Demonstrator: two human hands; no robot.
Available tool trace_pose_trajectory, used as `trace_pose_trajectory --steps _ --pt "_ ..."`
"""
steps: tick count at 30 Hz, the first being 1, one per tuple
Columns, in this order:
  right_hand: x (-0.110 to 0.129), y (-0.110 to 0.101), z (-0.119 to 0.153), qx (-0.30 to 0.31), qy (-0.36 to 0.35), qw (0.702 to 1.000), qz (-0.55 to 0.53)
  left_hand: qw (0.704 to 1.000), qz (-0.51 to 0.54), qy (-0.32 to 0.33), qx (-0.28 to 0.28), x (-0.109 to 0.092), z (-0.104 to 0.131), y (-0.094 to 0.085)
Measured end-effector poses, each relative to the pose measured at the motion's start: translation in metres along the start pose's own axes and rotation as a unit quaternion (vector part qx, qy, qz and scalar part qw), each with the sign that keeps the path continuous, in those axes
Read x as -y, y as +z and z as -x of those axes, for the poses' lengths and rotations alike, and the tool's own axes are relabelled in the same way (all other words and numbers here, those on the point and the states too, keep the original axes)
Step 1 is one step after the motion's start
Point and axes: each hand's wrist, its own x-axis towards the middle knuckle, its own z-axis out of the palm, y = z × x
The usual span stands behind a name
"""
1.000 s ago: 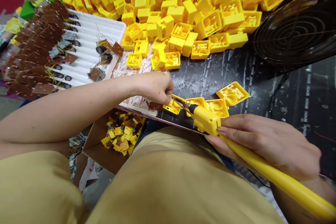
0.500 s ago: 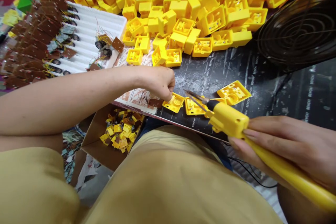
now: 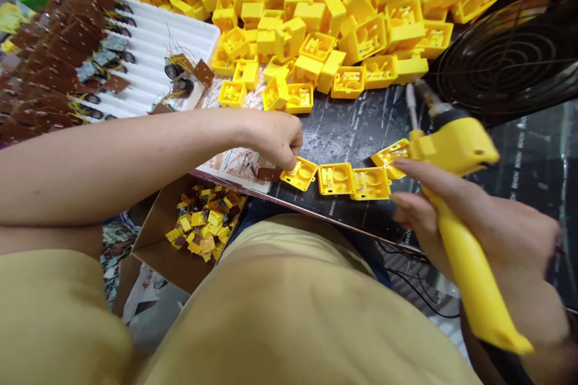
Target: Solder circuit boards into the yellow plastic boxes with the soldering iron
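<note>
My left hand (image 3: pixel 277 137) is closed, fingertips curled down at the upper left edge of a small open yellow plastic case (image 3: pixel 298 174). What its fingers pinch is hidden. A brown circuit board (image 3: pixel 269 174) lies just under that hand. In my right hand (image 3: pixel 492 234) is a yellow soldering gun (image 3: pixel 458 144), held loosely by its handle and partly blurred. Its tip points up and away, toward the fan. Two more open yellow cases, a middle one (image 3: pixel 335 179) and a right one (image 3: pixel 371 183), continue the row. Another case (image 3: pixel 392 158) sits partly behind the soldering gun.
A large pile of yellow cases (image 3: pixel 311 18) covers the back of the black bench. At left, a white foam tray (image 3: pixel 153 30) bears brown boards with wires and small speakers. A black fan (image 3: pixel 506 60) stands at right. Below the bench edge is a cardboard box (image 3: pixel 153 240) of yellow parts.
My right hand has swung the soldering gun up and away from the row of cases, its tip now near the fan. The cases beneath it show more fully. My left hand stays at the leftmost case.
</note>
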Motion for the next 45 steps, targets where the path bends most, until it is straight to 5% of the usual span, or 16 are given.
trace_pose_trajectory --steps 2,5,10,15,19,22,25,28,31,35,41,45 --pt "-0.004 0.012 -0.009 0.018 -0.033 0.999 -0.022 0.999 -0.030 0.014 -0.031 0.002 0.006 0.001" --pt "-0.013 0.025 -0.015 0.054 -0.084 0.994 -0.053 0.984 -0.076 0.033 -0.158 0.008 0.023 0.009" --pt "-0.020 0.034 -0.015 0.095 -0.101 0.988 -0.068 0.938 -0.103 0.147 -0.297 0.016 0.041 0.053" --pt "-0.014 0.045 -0.018 0.083 -0.111 0.988 -0.068 0.890 -0.050 0.213 -0.401 0.013 -0.004 0.098" --pt "-0.004 0.052 -0.016 0.027 -0.081 0.994 -0.061 0.866 0.002 0.152 -0.477 0.007 -0.023 0.090" --pt "0.002 0.059 -0.012 0.041 -0.089 0.993 -0.065 0.864 0.017 0.104 -0.493 0.019 0.003 0.068" --pt "0.004 0.068 -0.013 0.077 -0.117 0.987 -0.074 0.875 0.037 -0.010 -0.483 0.052 0.030 0.051" --pt "0.005 0.071 -0.017 0.085 -0.124 0.986 -0.074 0.920 0.051 -0.062 -0.383 0.083 0.032 0.048" --pt "0.004 0.068 -0.019 0.081 -0.119 0.987 -0.067 0.940 0.059 -0.077 -0.326 0.093 0.019 0.054" --pt "0.001 0.064 -0.013 0.082 -0.112 0.987 -0.076 0.929 0.102 -0.063 -0.349 0.090 0.009 0.063" --pt "0.001 0.069 -0.009 0.063 -0.107 0.989 -0.075 0.875 0.322 0.029 -0.361 0.088 0.021 0.070" --pt "0.011 0.072 -0.017 0.042 -0.116 0.991 -0.042 0.859 0.316 0.046 -0.399 0.077 0.038 0.066"
